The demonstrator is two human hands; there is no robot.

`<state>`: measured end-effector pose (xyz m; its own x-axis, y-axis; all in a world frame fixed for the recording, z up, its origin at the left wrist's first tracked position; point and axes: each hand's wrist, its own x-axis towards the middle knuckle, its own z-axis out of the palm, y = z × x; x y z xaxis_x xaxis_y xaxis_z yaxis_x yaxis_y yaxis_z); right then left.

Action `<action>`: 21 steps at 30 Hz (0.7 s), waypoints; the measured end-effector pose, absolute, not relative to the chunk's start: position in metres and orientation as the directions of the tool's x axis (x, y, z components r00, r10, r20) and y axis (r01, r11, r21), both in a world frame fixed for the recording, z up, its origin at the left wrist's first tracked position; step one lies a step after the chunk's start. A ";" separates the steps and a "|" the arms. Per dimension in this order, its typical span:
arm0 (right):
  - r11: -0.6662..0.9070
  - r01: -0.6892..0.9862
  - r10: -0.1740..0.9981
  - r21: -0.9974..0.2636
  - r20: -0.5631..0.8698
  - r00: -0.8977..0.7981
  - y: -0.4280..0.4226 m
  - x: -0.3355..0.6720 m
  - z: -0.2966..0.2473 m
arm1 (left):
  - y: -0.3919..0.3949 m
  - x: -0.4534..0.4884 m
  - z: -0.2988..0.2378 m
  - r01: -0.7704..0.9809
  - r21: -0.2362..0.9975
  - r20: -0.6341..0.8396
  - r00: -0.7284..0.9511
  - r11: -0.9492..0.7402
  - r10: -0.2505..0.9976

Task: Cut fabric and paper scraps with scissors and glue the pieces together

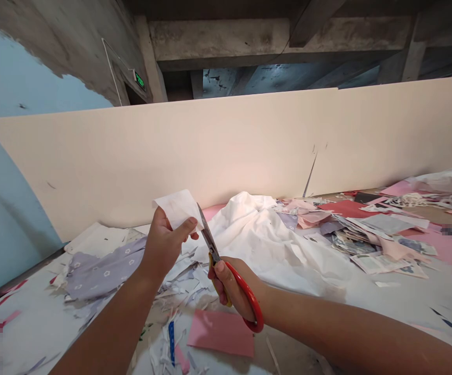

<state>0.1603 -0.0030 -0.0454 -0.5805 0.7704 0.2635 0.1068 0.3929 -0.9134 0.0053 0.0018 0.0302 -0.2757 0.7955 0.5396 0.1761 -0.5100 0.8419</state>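
My left hand [173,232] pinches a small white piece of paper or cloth [179,205] between thumb and fingers, held up above the table. In my right hand [235,284] is a pair of scissors [255,307] with red and yellow handles, fingers wrapped round the grips. The metal blades point up and lie at the right edge of the white piece; whether they are parted I cannot tell. Under my right hand a pink rectangular sheet [221,333] lies on the table. A blue strip-like object [171,344] rests to the left of that sheet.
Crumpled white cloth [265,245] is heaped behind my right hand. Lilac flowered fabric [100,268] lies at left among white scraps. A pile of printed paper pieces [366,239] and pink sheets covers the right. A cream board [210,151] stands along the back.
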 end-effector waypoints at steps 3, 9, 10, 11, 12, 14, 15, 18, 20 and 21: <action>0.391 0.100 0.770 -0.915 0.265 -0.580 -0.003 0.161 -0.045 | 0.001 0.006 0.031 0.170 0.846 0.534 -0.291 -0.506 0.794; 0.395 0.102 0.772 -0.913 0.269 -0.577 -0.002 0.161 -0.044 | 0.002 0.005 0.030 0.132 0.853 0.520 -0.304 -0.505 0.798; 0.396 0.107 0.772 -0.912 0.268 -0.576 -0.002 0.161 -0.044 | 0.003 0.005 0.030 0.129 0.852 0.521 -0.299 -0.507 0.799; 0.398 0.113 0.773 -0.910 0.266 -0.576 -0.002 0.161 -0.045 | 0.003 0.005 0.030 0.129 0.851 0.523 -0.294 -0.509 0.800; 0.401 0.119 0.773 -0.908 0.266 -0.576 -0.001 0.161 -0.045 | 0.003 0.004 0.030 0.131 0.851 0.523 -0.292 -0.509 0.801; 0.408 0.126 0.773 -0.904 0.269 -0.575 -0.001 0.161 -0.045 | 0.003 0.004 0.030 0.138 0.853 0.521 -0.295 -0.504 0.801; 0.412 0.127 0.772 -0.902 0.271 -0.575 -0.001 0.161 -0.045 | 0.003 0.004 0.030 0.138 0.854 0.519 -0.296 -0.502 0.802; 0.420 0.134 0.771 -0.897 0.275 -0.575 -0.002 0.162 -0.044 | 0.003 0.003 0.029 0.141 0.853 0.522 -0.286 -0.503 0.804; 0.421 0.143 0.772 -0.896 0.272 -0.574 -0.003 0.162 -0.042 | 0.003 0.002 0.029 0.147 0.851 0.525 -0.275 -0.504 0.805; 0.421 0.146 0.772 -0.895 0.270 -0.575 -0.003 0.163 -0.041 | 0.003 0.002 0.029 0.150 0.850 0.526 -0.274 -0.505 0.805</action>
